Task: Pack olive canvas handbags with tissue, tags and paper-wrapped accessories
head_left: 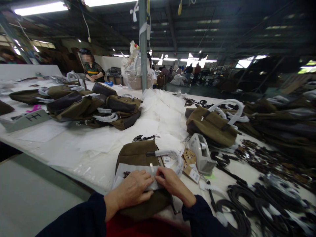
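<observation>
An olive-green bag (137,148) lies on the table right in front of me, its handle (179,161) wrapped in white. Across the bag is a translucent white sheet (121,170), with a short pale strip (151,167) on it, possibly tape. My left hand (134,187) rests on the sheet, fingers stretched out toward the strip. Beside it, my right hand (169,181) has thumb and fingertips closed together at the sheet's right part; whatever they pinch is hidden. A small dark brown item (126,174) shows by my left hand.
To the right stand a grey tape dispenser (201,154), tags (191,166), another olive bag (209,126) and coiled dark straps (232,210). Stacked bags (81,105) lie at the left, near white sheets (163,112). A pole (143,42) rises behind. A person (92,69) is across the table.
</observation>
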`<state>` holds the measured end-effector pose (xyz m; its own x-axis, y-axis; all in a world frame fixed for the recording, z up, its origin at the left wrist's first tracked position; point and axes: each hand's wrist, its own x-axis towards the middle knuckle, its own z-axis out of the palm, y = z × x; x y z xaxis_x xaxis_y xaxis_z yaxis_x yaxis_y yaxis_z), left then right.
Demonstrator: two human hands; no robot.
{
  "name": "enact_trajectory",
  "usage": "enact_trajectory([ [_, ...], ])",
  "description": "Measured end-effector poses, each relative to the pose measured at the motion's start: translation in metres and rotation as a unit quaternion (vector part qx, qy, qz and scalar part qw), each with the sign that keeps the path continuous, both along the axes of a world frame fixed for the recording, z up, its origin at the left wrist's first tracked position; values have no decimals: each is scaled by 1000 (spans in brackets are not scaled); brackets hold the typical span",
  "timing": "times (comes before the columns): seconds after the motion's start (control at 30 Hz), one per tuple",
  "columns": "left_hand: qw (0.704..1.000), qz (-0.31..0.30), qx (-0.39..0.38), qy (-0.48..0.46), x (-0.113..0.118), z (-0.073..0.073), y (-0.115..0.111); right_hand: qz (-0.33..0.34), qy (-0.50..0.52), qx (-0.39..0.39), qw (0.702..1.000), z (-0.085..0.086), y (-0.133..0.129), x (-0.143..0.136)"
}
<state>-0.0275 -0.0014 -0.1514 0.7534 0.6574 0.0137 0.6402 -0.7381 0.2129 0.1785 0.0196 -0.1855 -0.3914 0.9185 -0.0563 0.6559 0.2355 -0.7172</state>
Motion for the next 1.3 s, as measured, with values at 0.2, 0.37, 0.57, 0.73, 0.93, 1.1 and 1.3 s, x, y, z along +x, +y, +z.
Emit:
enact_trajectory([
  [0.2,999,-9,24,22,-1,-4,2,1,-17,17,1000,-2,3,-2],
  [0.37,1000,-13,17,19,-2,-1,3,9,-55,72,996,2,12,-1],
  [0.57,1000,-15,12,11,-2,-1,5,84,-185,98,974,12,38,-13],
  [0.73,1000,-7,18,0,-4,-1,5,105,-214,99,966,25,42,-22],
  [0.93,999,2,44,-4,-3,-4,2,47,-163,113,979,23,0,-14],
  [1.1,999,-5,49,-1,-1,-5,2,-32,-34,93,995,4,-25,-11],
  [1.3,999,28,44,-12,3,9,-2,-27,38,95,994,-6,-28,-8],
])
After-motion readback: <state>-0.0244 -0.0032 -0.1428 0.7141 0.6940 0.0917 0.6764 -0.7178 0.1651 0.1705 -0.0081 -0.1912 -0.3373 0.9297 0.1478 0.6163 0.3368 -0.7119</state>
